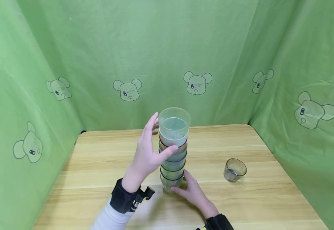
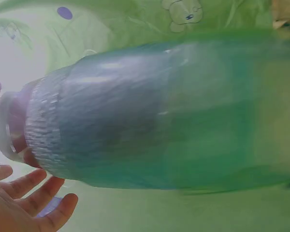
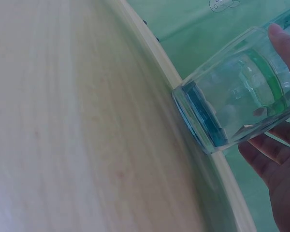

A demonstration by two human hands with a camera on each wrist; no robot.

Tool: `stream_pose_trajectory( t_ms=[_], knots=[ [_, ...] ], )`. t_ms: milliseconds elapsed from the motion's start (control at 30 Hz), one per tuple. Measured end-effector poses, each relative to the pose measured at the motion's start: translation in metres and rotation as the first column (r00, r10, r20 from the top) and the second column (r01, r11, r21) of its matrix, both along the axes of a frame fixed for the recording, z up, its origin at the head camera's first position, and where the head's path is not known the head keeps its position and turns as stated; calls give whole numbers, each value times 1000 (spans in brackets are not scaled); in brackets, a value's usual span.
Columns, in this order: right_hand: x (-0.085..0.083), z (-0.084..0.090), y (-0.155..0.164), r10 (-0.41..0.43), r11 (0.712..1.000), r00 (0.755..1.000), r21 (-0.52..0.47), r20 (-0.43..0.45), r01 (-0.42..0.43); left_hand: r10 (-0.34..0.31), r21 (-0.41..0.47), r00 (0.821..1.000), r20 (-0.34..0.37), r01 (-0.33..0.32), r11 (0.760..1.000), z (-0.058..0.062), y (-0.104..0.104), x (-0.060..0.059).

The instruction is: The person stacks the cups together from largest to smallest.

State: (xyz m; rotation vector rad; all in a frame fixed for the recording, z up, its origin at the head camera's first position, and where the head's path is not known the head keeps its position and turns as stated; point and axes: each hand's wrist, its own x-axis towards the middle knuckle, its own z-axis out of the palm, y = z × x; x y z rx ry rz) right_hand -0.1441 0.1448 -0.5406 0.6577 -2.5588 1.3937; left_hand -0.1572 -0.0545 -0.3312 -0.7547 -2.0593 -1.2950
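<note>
A tall stack of nested see-through cups (image 1: 172,166) stands near the middle of the table, bluish and green with dark rims and a paler top cup (image 1: 174,126). My left hand (image 1: 147,153) is beside the upper part, thumb and fingers spread around it. In the left wrist view, its fingers (image 2: 58,210) are loosely extended alongside the stack (image 2: 125,111). Low down, my right hand (image 1: 194,191) grips the stack's bottom cup. The right wrist view has that clear bottom cup (image 3: 222,106) between thumb and fingers, its thick base close over the tabletop.
A short grey-tinted glass (image 1: 235,170) stands upright to the right on the wooden table (image 1: 103,166). Green curtains (image 1: 155,48) with printed bear heads enclose the back and both sides.
</note>
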Motion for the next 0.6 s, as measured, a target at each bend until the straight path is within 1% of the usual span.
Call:
stream_pose_trajectory(
  t_ms=[133, 200, 233, 300, 433, 567, 600],
  knots=[
    [0, -1, 1, 3, 1000, 1000, 1, -11, -3, -20, 34, 998, 64, 18, 999, -31, 1, 4],
    [0, -2, 1, 4, 1000, 1000, 1, -23, -4, -28, 28, 993, 114, 25, 999, -48, 0, 7],
    [0, -2, 1, 6, 1000, 1000, 0, -31, -6, -31, 23, 988, 153, 28, 999, -56, 0, 9],
    [-1, -3, 1, 9, 1000, 999, 0, -45, -9, -35, 7, 971, 235, 34, 999, -72, 0, 13],
    [-1, -4, 1, 14, 1000, 998, 0, -56, -14, -30, -13, 929, 369, 38, 999, -101, 0, 20],
    [-1, -3, 1, 5, 1000, 999, 4, -41, -5, -33, -1, 900, 436, 37, 999, -125, 1, 22],
    [-1, -3, 1, 2, 1000, 999, 6, -35, -2, -34, 1, 895, 446, 37, 999, -131, 2, 23]
  ],
)
